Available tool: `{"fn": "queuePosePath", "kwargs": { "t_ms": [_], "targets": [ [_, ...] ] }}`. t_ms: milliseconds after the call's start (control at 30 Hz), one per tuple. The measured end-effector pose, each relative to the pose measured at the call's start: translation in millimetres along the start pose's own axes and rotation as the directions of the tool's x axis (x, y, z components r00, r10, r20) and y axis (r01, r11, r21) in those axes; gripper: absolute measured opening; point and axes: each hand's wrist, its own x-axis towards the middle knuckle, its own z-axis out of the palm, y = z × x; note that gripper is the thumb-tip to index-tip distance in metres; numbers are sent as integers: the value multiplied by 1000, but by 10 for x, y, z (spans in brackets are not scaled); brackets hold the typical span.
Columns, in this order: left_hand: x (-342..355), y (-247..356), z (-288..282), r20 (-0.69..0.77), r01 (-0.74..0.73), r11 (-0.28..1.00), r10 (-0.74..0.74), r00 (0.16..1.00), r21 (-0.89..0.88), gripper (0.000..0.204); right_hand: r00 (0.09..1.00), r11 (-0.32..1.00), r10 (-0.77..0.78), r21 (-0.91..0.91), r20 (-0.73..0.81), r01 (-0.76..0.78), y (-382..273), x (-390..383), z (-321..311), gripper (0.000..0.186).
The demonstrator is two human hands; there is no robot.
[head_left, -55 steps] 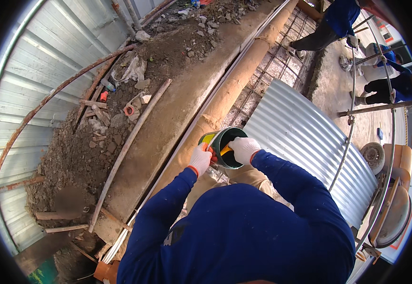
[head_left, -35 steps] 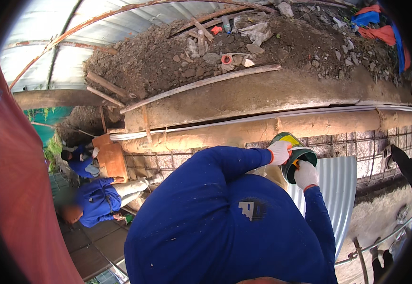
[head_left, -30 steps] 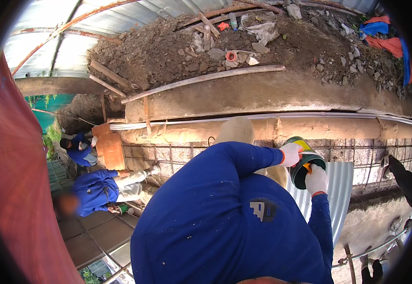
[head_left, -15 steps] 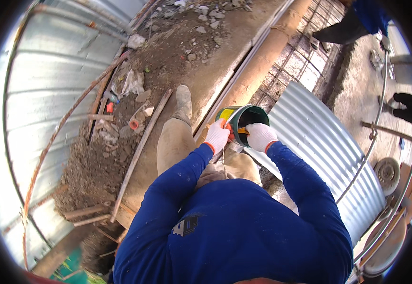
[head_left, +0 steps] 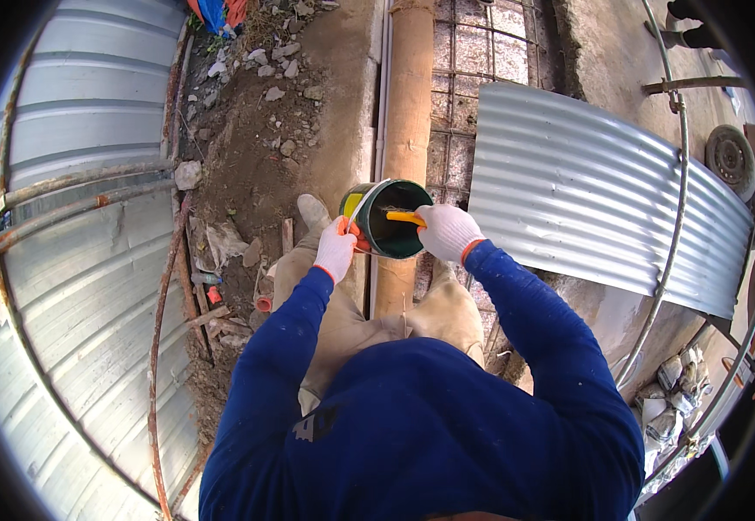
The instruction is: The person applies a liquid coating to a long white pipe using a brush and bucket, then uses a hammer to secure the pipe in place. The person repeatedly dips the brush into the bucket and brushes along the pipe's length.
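Observation:
My left hand [head_left: 338, 243], in a white glove with an orange palm, grips the side of a dark green bucket [head_left: 393, 243] with a yellow label and a pale handle. My right hand [head_left: 445, 230], also gloved, is closed round the yellow handle of a tool [head_left: 403, 216] that reaches into the bucket; its working end is hard to make out. The bucket is tilted, its opening facing me, over a long brown wrapped pipe [head_left: 406, 104] and my khaki-clad legs [head_left: 443, 321].
A corrugated metal sheet [head_left: 586, 182] lies right over rebar mesh [head_left: 486, 43]. On my left are a metal fence [head_left: 74, 113], rusty bars [head_left: 159, 365] and rubble [head_left: 247, 130]. A railing [head_left: 683, 156], a tire [head_left: 730, 161] and a person's dark legs [head_left: 699, 35] are at right.
The view has swung round until the wrapped pipe runs straight ahead. Both hands keep hold of bucket and tool. My legs now straddle the pipe, and the co-workers are mostly out of sight.

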Motion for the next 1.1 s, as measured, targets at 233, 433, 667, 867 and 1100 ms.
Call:
{"fn": "queuePosePath", "kwargs": {
  "t_ms": [233, 433, 667, 867, 1100],
  "targets": [
    [-96, 13, 442, -41, 29, 985, -22, 999, 169, 25, 995, 988, -95, -117, 40, 99, 138, 233, 484, 27],
    [-76, -510, 507, -76, 54, 998, -53, 996, 24, 27, 992, 1000, -7, 0, 123, 7, 446, 233, 636, 30],
    [184, -837, 304, -148, 141, 989, -146, 978, -43, 24, 996, 853, -1, 520, 89, -46, 1089, 239, 826, 32],
    [643, -1024, -422, -216, 47, 980, -90, 972, -195, 27, 925, 152, 33, 913, 379, -380, 1328, 523, 930, 33],
    [1250, -887, -1417, -313, -112, 966, 35, 949, -233, 29, 962, -198, 82, 950, 261, -241, 1702, 1284, 1525, 38]
  ]
}}
